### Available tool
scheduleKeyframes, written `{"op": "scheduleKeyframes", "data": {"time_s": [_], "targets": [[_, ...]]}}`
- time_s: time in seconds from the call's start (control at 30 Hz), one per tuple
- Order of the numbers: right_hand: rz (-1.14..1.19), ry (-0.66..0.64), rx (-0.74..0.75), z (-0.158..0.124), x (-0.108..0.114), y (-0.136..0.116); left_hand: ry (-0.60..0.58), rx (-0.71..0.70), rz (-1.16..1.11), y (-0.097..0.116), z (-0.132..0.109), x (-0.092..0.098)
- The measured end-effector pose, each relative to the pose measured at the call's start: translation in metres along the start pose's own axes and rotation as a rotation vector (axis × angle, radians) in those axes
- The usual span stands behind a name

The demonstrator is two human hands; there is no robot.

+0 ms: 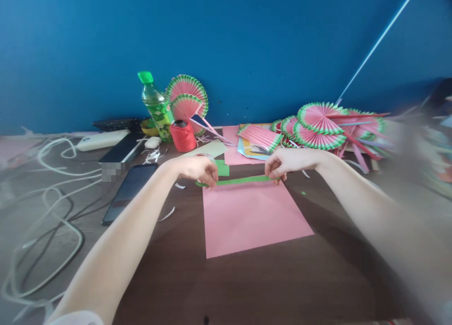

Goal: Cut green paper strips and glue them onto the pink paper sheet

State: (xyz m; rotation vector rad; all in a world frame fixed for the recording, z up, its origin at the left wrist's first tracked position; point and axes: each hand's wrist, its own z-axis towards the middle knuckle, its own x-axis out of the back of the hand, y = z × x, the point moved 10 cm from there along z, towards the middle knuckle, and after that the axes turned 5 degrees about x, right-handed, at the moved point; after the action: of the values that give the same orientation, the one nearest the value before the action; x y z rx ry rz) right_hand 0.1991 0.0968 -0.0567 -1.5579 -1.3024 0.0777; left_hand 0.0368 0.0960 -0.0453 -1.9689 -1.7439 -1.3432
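A pink paper sheet [252,219] lies flat on the dark wooden table [247,282]. Along its far edge runs a narrow green paper strip [243,180]. My left hand [197,168] pinches the strip's left end, fingers closed; something clear and round, perhaps a tape roll, shows at its knuckles. My right hand [287,162] pinches the strip's right end, fingers curled. Both hands hold the strip stretched just over the sheet's top edge.
Finished pink-and-green paper fans [323,125] pile at the back right, two more [187,99] lean on the blue wall. A green bottle [155,106], red ribbon spool [182,135], phone [129,190], white cables [52,193] and loose coloured sheets [247,148] lie around.
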Motion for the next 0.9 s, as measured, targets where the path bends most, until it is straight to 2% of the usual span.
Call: {"op": "scheduleKeyframes", "data": {"time_s": [0.27,0.6,0.9], "targets": [[-0.127,-0.009,0.034,0.001,0.003,0.001,0.009,0.003,0.000,-0.001,0.000,0.000],[-0.204,0.029,-0.007,-0.002,0.011,0.008,0.010,0.028,-0.050,-0.006,0.000,0.004],[-0.247,0.030,-0.043,0.002,0.007,0.010,0.043,0.070,0.042,-0.011,0.004,0.004]]}}
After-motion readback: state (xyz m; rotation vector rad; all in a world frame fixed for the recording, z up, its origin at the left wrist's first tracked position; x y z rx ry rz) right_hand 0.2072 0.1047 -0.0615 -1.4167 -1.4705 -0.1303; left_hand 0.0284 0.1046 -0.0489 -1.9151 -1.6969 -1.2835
